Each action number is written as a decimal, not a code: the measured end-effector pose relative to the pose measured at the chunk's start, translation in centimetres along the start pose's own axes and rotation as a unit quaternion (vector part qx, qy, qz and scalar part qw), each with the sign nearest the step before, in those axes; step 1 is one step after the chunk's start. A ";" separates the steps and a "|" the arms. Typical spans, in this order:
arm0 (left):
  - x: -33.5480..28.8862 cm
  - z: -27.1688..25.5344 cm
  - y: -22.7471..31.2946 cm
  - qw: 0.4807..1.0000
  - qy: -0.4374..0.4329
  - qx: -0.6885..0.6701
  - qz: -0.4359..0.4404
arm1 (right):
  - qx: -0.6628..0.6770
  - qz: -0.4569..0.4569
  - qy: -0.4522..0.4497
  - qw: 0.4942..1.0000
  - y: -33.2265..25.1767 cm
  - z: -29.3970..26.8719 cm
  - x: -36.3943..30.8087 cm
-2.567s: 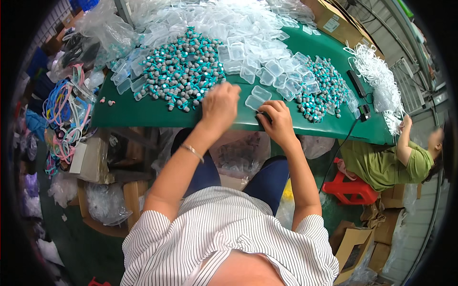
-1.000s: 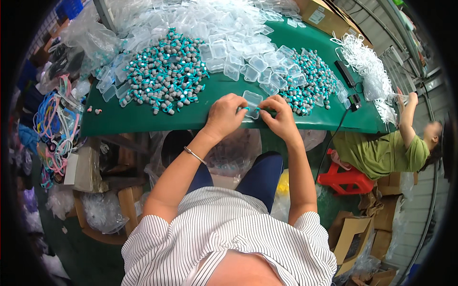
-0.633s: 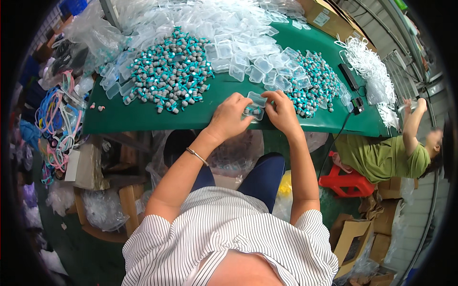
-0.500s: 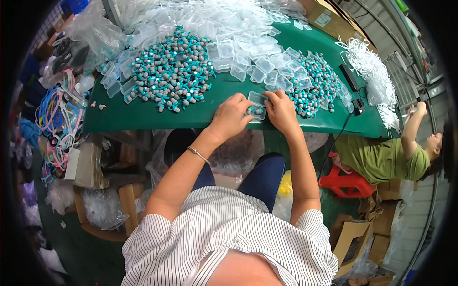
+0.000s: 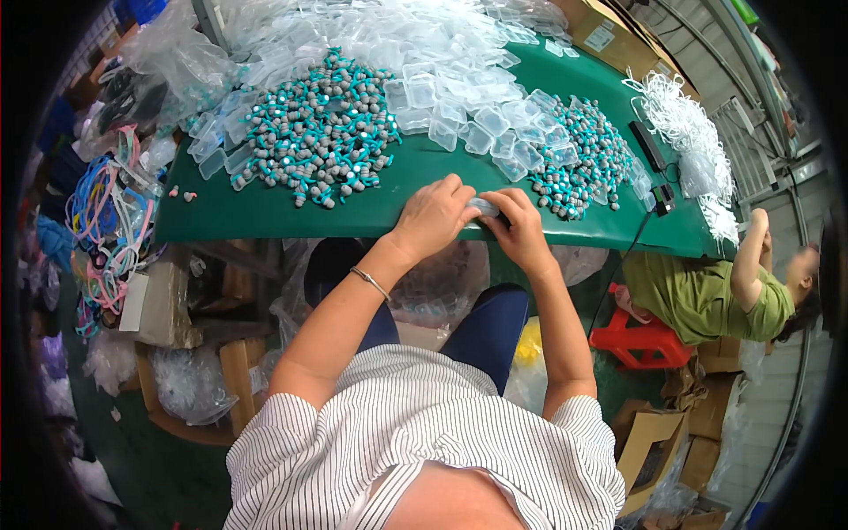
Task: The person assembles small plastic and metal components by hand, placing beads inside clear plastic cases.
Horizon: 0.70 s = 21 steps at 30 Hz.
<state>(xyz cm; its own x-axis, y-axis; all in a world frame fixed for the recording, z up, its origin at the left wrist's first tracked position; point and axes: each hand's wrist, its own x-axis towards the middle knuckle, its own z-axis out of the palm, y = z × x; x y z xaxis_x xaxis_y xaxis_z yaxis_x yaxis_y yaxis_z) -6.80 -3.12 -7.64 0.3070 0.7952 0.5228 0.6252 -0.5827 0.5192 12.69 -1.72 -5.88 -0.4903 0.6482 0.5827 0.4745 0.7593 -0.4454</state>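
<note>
Near the front edge of the green table, a small clear plastic case (image 5: 483,207) is pinched between both my hands, its lid folded down. My left hand (image 5: 432,215) closes on its left end, and my right hand (image 5: 519,228) grips the right end with thumb and fingers. Fingers cover much of the case, so its contents cannot be made out. Beyond my left hand lies a big heap of teal-and-grey earplugs (image 5: 318,132). A second heap of earplugs (image 5: 583,155) spreads to the right of my right hand. Open clear cases (image 5: 481,128) lie between them.
A mound of clear cases (image 5: 353,31) covers the back of the green table (image 5: 256,216). White cords (image 5: 685,124) and a black device (image 5: 662,198) with a cable are at right. Two pink earplugs (image 5: 181,194) lie at far left. Another person in green (image 5: 707,296) is near a red stool (image 5: 640,340).
The case was open with earplugs visible inside; its lid is now folded over. My hands have drawn closer around it. The other person's arm has shifted.
</note>
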 end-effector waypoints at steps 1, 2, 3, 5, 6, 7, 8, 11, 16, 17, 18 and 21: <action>0.0 0.0 0.1 1.000 0.001 0.000 0.002 | 0.024 0.034 -0.009 0.999 0.3 0.3 -0.3; -0.2 0.0 0.2 1.000 -0.009 -0.010 -0.008 | 0.048 0.068 -0.018 0.996 0.5 0.4 -0.5; -0.2 -0.1 0.3 0.999 -0.019 -0.021 -0.018 | 0.076 0.093 -0.033 0.992 0.6 0.4 -0.8; -0.7 0.1 0.0 1.000 0.011 -0.025 -0.005 | 0.089 0.095 -0.045 0.990 0.0 0.4 -0.6; -1.0 0.1 -0.1 0.999 0.040 -0.030 0.008 | 0.101 0.097 -0.057 0.989 -0.2 0.5 -0.4; -1.1 0.0 0.0 0.999 0.041 -0.029 0.009 | 0.101 0.096 -0.056 0.989 0.1 0.4 -0.4; -1.3 -0.1 0.1 0.998 0.054 -0.037 0.000 | 0.102 0.074 -0.074 0.989 0.6 0.3 -0.2; -2.5 -0.3 1.4 0.998 0.067 -0.014 0.002 | 0.004 0.019 -0.006 1.000 2.1 0.3 1.5; -5.1 -0.3 3.7 0.995 -0.013 0.072 0.062 | -0.309 0.071 0.095 0.944 4.6 1.5 3.6; -5.1 -0.2 3.9 0.996 -0.008 0.067 0.059 | -0.329 0.052 0.087 0.939 5.3 1.6 3.7; -4.9 -0.3 3.8 0.996 -0.008 0.070 0.057 | -0.327 0.050 0.087 0.940 5.8 1.4 3.5; -3.7 -2.1 2.5 0.992 0.069 0.105 0.021 | -0.293 0.033 0.110 0.949 4.9 1.4 3.8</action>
<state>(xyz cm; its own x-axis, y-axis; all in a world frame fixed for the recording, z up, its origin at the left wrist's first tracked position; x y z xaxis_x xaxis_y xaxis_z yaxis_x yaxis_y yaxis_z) -7.91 -7.94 -6.84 0.2445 0.7324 0.6355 0.7543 -0.5555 0.3499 12.12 4.58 -6.76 -0.3114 0.6155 0.7240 0.8557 0.5130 -0.0682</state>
